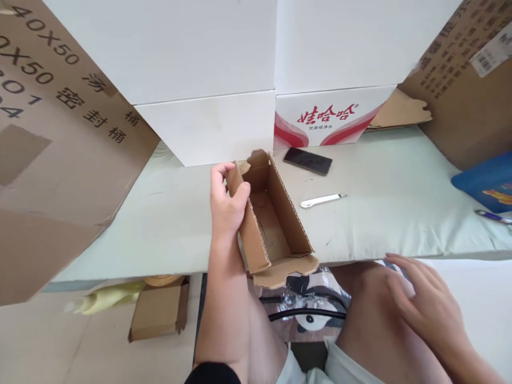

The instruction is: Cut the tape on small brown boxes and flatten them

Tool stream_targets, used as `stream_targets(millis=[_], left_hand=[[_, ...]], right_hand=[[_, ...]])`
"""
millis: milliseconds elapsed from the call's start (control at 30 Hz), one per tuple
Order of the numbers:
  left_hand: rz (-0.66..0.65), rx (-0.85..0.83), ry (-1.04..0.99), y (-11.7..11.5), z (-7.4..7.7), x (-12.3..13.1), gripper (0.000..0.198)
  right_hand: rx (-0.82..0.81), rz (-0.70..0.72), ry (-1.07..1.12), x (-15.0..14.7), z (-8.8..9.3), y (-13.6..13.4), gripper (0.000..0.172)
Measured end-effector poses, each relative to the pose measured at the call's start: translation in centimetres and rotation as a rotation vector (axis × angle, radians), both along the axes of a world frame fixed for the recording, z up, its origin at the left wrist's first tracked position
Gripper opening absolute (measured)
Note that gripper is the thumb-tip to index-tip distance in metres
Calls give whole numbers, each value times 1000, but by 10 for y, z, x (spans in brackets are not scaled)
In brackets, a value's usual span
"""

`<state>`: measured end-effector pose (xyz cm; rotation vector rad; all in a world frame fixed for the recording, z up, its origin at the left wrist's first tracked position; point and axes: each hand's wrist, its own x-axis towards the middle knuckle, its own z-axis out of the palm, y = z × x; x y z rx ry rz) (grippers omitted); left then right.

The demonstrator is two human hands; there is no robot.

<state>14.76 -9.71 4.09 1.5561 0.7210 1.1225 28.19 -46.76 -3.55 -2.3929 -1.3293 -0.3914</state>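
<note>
An open-topped brown cardboard box (276,218) lies on the pale green surface, its near end at the front edge with a torn flap hanging out. My left hand (229,200) grips its left wall, thumb over the rim and fingers outside. Inside, the box shows a few thin dark strands. My right hand (426,298) is away from the box, over my leg at the lower right, its fingers stretched out and holding nothing. To the right of the box lies a white utility knife (323,200), with a black phone (308,161) behind it.
White cartons (208,128) stand along the back, one with red print (324,120). Large brown cartons (60,160) flank both sides. At the right are a blue item (488,181) and a pen (493,216). Below left, a small carton (156,312) sits on the floor.
</note>
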Motion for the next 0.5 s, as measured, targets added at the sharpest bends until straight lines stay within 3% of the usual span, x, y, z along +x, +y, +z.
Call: stream_targets(millis=[100, 200, 300, 400, 467, 500], left_hand=[[23, -47, -75, 4, -2, 1, 37], [25, -64, -92, 6, -3, 3, 37], [29, -72, -91, 4, -3, 4, 38], [26, -85, -103, 1, -2, 4, 38], [23, -100, -116, 0, -2, 3, 38], [22, -110, -123, 0, -2, 1, 38]], right_hand=[[-177, -94, -3, -23, -35, -34, 47], [-198, -60, 57, -51, -45, -29, 47], [-342, 56, 249, -75, -41, 3, 38], [-559, 322, 693, -96, -30, 38, 45], [-483, 469, 930, -105, -18, 53, 50], [-403, 450, 987, -106, -11, 56, 42]])
